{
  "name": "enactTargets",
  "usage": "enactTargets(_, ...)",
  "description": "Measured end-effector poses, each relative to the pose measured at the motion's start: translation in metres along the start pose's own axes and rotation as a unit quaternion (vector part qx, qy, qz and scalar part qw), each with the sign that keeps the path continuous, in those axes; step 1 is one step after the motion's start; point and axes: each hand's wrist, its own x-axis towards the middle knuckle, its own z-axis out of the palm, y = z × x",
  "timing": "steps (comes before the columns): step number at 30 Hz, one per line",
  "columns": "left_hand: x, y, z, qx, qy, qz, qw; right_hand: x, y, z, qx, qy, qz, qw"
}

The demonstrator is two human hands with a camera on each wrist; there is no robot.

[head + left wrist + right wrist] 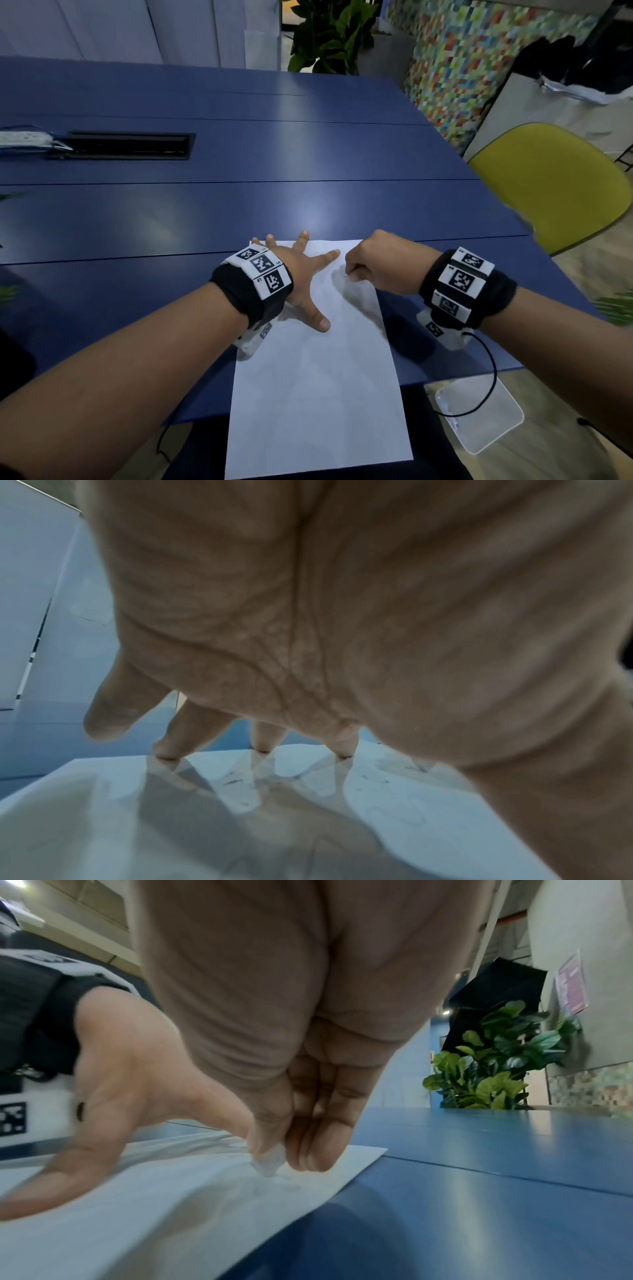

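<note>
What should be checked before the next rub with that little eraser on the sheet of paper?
1. Sheet held down: the left hand presses the paper with spread fingers. Ok.
2. Grip: the right hand pinches the eraser, its tip showing below the fingertips. Ok.
3. Marks gone: faint pencil marks remain near the left fingertips. Not ok.
4. Sheet fully supported: its near end hangs over the edge of the table. Not ok.
5. Paper uncreased under the eraser: too blurred. Cannot tell.
</note>
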Motion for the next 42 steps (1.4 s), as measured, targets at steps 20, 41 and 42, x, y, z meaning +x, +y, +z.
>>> enactTargets(20, 0.002, 0.001, 0.001, 0.0, 0.0, -0.006, 1.0, 0.006, 0.004, -0.004, -0.032, 0.004, 0.014, 0.999)
enactTargets(41, 0.003, 0.023, 0.002, -0.037, 0.041, 0.02, 0.998, 0.009, 0.019, -0.006, -0.004, 0.026, 0.015, 1.0)
enactTargets(42, 0.005, 0.024, 0.008, -0.039, 0.053, 0.022, 0.998, 0.008, 0.019, -0.006, -0.002, 0.023, 0.018, 1.0)
